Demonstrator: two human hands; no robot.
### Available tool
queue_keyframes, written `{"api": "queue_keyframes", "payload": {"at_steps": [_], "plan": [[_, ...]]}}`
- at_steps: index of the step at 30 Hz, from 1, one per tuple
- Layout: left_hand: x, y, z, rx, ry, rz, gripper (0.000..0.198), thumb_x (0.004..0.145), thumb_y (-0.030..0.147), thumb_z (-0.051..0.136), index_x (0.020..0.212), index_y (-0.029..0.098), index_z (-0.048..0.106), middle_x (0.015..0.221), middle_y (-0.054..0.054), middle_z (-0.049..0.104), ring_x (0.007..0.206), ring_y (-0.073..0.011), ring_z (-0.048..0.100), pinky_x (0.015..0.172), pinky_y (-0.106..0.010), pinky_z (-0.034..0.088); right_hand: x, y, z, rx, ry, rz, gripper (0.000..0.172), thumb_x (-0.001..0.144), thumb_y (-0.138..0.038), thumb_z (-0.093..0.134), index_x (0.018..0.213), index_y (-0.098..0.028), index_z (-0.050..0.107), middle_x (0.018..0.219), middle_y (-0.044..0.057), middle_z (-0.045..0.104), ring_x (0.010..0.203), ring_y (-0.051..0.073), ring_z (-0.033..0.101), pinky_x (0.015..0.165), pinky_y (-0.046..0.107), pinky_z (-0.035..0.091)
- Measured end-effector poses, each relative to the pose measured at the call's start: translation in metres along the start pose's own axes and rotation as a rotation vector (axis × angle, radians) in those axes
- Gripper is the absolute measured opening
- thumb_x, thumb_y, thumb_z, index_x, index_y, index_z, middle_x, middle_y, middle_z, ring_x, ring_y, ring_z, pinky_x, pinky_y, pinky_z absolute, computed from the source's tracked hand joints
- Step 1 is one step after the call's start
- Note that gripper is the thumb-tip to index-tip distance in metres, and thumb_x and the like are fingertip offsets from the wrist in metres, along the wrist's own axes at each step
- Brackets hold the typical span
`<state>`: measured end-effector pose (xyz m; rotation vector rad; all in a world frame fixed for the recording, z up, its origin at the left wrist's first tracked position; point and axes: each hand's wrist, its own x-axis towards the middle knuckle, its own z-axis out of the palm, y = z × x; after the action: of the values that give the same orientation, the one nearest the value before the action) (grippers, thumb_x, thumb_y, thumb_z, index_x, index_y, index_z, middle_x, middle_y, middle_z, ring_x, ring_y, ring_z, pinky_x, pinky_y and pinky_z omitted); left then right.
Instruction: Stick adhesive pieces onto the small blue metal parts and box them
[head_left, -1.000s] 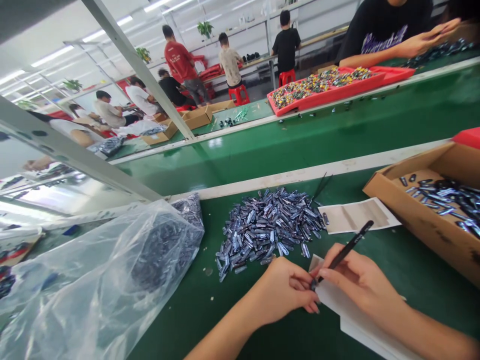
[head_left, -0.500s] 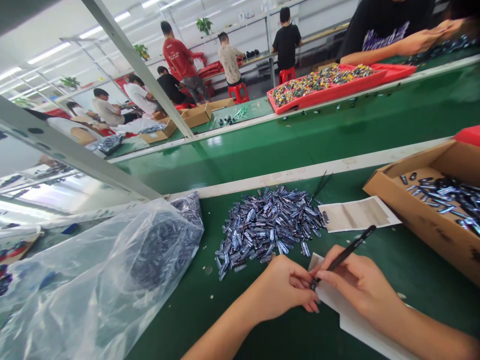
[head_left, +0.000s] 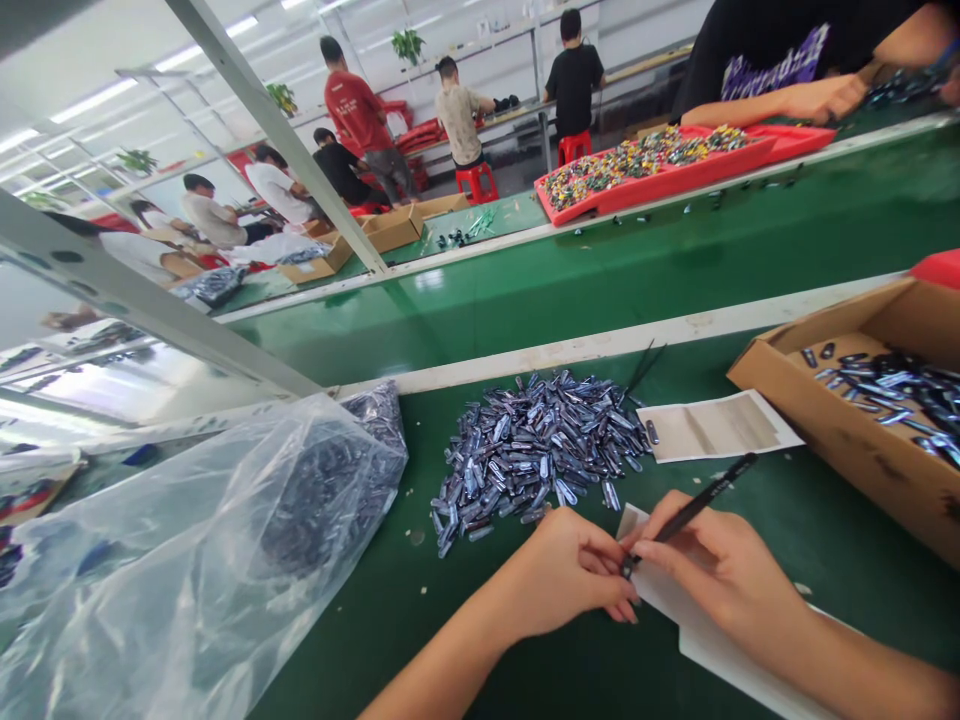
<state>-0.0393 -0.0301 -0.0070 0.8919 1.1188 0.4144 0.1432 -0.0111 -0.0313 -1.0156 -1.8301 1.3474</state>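
Observation:
My right hand [head_left: 712, 565] is closed around slim black tweezers [head_left: 701, 508] with pale lettering, slanting down to the left. Their tip reaches my left hand [head_left: 574, 570], whose fingers pinch a small dark piece [head_left: 627, 566], mostly hidden. Just beyond the hands, a heap of small glossy blue-black elongated pieces [head_left: 525, 450] lies on the green table [head_left: 390, 640]. Beneath my right hand lies a whitish sheet [head_left: 720, 660], partly covered by the hand and forearm. Another sheet with a grey-beige surface [head_left: 712, 428] is beside the heap, one loose piece at its left end.
A clear plastic bag [head_left: 225, 540] of similar pieces lies at the left. At the right stands a cardboard box [head_left: 840, 440] with more pieces. A green belt [head_left: 525, 290] runs behind, with a red tray [head_left: 577, 208] beyond it. Co-workers sit and stand farther back.
Both my hands stay almost where they were, still holding the piece and tweezers. The co-worker at upper right has lowered and parted their hands, leaning forward.

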Motion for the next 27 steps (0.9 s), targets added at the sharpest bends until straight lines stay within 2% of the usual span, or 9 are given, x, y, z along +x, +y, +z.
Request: {"api": "queue_keyframes", "payload": {"at_steps": [4, 8, 11, 14, 16, 19, 21, 24, 27], "plan": [[0.000, 0.002, -0.002, -0.141, -0.058, -0.013, 0.019, 0.062, 0.020, 0.073, 0.074, 0.005, 0.069, 0.064, -0.005, 0.065, 0.058, -0.0104, 0.063, 0.063, -0.022, 0.052, -0.008, 0.002, 0.000, -0.083, 0.062, -0.194, 0.011, 0.087, -0.015, 0.054, 0.083, -0.023, 0.061, 0.079, 0.000, 0.072, 0.076, 0.015, 0.071, 0.069, 0.021, 0.055], [-0.003, 0.005, -0.004, -0.247, -0.092, -0.009, 0.022, 0.062, 0.020, 0.071, 0.077, 0.005, 0.070, 0.070, -0.008, 0.068, 0.062, -0.0131, 0.066, 0.066, -0.024, 0.054, -0.014, 0.002, -0.003, -0.139, 0.068, -0.501, 0.030, 0.081, -0.003, 0.057, 0.100, -0.026, 0.060, 0.090, 0.000, 0.074, 0.090, 0.017, 0.071, 0.077, 0.022, 0.056], [-0.005, 0.007, -0.003, -0.263, -0.065, 0.008, 0.021, 0.064, 0.023, 0.069, 0.074, 0.004, 0.070, 0.069, -0.009, 0.068, 0.061, -0.0141, 0.067, 0.065, -0.025, 0.054, -0.015, -0.002, -0.006, -0.137, 0.052, -0.559, 0.036, 0.079, -0.001, 0.058, 0.105, -0.026, 0.061, 0.095, 0.003, 0.074, 0.094, 0.019, 0.071, 0.077, 0.022, 0.057], [-0.006, 0.008, 0.000, -0.254, -0.054, 0.017, 0.024, 0.064, 0.027, 0.070, 0.072, 0.004, 0.069, 0.068, -0.009, 0.067, 0.060, -0.0146, 0.066, 0.062, -0.026, 0.054, -0.016, -0.008, -0.006, -0.030, 0.094, -0.460, 0.038, 0.079, -0.002, 0.060, 0.104, -0.030, 0.062, 0.095, 0.003, 0.073, 0.091, 0.021, 0.071, 0.075, 0.026, 0.059], [-0.007, 0.008, 0.000, -0.229, -0.051, 0.021, 0.025, 0.065, 0.028, 0.070, 0.071, 0.004, 0.068, 0.068, -0.009, 0.066, 0.059, -0.0142, 0.066, 0.060, -0.025, 0.053, -0.016, -0.010, -0.006, 0.064, 0.192, -0.382, 0.034, 0.079, -0.005, 0.061, 0.100, -0.032, 0.063, 0.091, 0.003, 0.073, 0.087, 0.022, 0.071, 0.073, 0.030, 0.060], [-0.008, 0.011, -0.005, -0.139, -0.001, 0.033, 0.018, 0.067, 0.022, 0.065, 0.070, 0.005, 0.067, 0.067, -0.008, 0.065, 0.058, -0.0129, 0.065, 0.060, -0.024, 0.053, -0.013, -0.011, -0.005, 0.157, 0.347, -0.238, 0.014, 0.081, -0.017, 0.063, 0.089, -0.028, 0.066, 0.082, 0.005, 0.072, 0.081, 0.022, 0.071, 0.069, 0.031, 0.060], [-0.007, 0.021, -0.008, -0.023, 0.041, 0.065, 0.014, 0.068, 0.017, 0.060, 0.071, 0.006, 0.067, 0.065, -0.006, 0.065, 0.059, -0.0124, 0.064, 0.062, -0.024, 0.053, -0.008, -0.011, -0.006, 0.211, 0.378, -0.101, 0.003, 0.082, -0.026, 0.065, 0.084, -0.024, 0.067, 0.080, 0.006, 0.071, 0.075, 0.022, 0.071, 0.065, 0.029, 0.060], [0.000, 0.058, -0.001, 0.257, 0.097, 0.223, 0.014, 0.069, 0.014, 0.057, 0.073, 0.008, 0.068, 0.066, -0.004, 0.065, 0.065, -0.0134, 0.064, 0.064, -0.022, 0.051, -0.001, -0.010, -0.007, 0.327, 0.379, 0.056, 0.016, 0.080, -0.036, 0.067, 0.082, -0.021, 0.064, 0.076, 0.006, 0.070, 0.065, 0.020, 0.070, 0.060, 0.028, 0.059], [0.018, 0.113, 0.032, 0.510, 0.102, 0.513, 0.016, 0.076, 0.019, 0.057, 0.079, 0.009, 0.069, 0.073, -0.002, 0.067, 0.076, -0.0142, 0.064, 0.068, -0.020, 0.049, 0.004, -0.010, -0.008, 0.384, 0.360, 0.122, 0.027, 0.076, -0.044, 0.068, 0.078, -0.018, 0.061, 0.066, 0.006, 0.070, 0.059, 0.020, 0.069, 0.058, 0.029, 0.058]]}}
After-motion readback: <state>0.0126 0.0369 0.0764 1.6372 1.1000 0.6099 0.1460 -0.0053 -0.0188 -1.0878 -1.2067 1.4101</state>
